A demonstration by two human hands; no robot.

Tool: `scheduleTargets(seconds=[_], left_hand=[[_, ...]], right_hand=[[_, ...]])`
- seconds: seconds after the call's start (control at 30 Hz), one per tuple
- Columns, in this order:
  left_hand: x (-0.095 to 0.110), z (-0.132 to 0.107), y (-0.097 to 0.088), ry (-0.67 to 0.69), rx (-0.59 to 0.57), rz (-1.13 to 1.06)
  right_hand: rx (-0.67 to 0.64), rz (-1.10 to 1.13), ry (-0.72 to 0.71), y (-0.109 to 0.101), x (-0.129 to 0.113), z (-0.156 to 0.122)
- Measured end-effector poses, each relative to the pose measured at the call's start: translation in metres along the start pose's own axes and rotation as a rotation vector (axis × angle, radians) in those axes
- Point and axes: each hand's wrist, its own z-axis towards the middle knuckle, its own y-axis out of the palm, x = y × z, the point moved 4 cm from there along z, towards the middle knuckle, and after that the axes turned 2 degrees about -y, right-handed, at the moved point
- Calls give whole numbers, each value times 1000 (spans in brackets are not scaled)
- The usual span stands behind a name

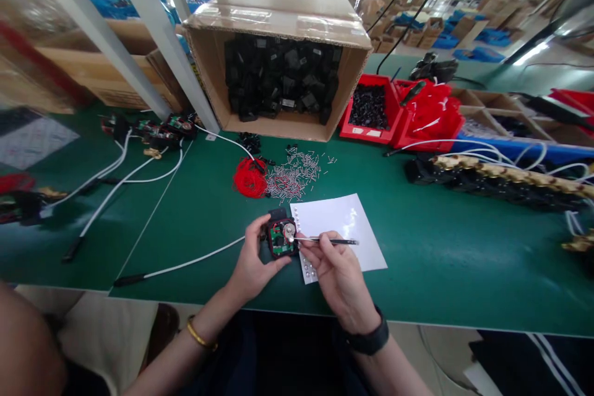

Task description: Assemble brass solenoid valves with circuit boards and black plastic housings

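My left hand (254, 263) grips a small black housing with a green circuit board (277, 241) inside, its open face turned up. A round metal part (289, 231) sits at the board's upper right. Between the thumb and fingers of my right hand (338, 269) is a thin tool with a dark handle, perhaps tweezers (342, 241); its silvery tip reaches the round metal part. A white cable (195, 257) with a black end runs left from near the housing. Under my right hand lies a white sheet (346, 216) with small shiny round pieces along its left edge.
A carton (278, 12) of black housings stands at the back. Before it lie red wire (250, 178) and scattered small pins (297, 173). Red bins (371, 108) are right of it. A row of assembled units (492, 182) lies right; more cabled boards (158, 130) lie left.
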Motion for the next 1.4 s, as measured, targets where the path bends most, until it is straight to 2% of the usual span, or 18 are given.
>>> scheduleTargets(seconds=[0.1,0.27,0.7,1.1,1.4], left_hand=[[2,-1,-2,64,-2,109],[3,3,-5,74,26,177],[0,3,-7,72,35,182],[-2,2,-8,98,47,154],[-5,1,-8,66,56,153]], right_hand=[[8,-39,-76,10,5,0],[48,-70,-141,5,5,4],[51,-89,-118,9,8,5],[70,-179,-153,14,7,3],[84,-227,-156,17,6,1]])
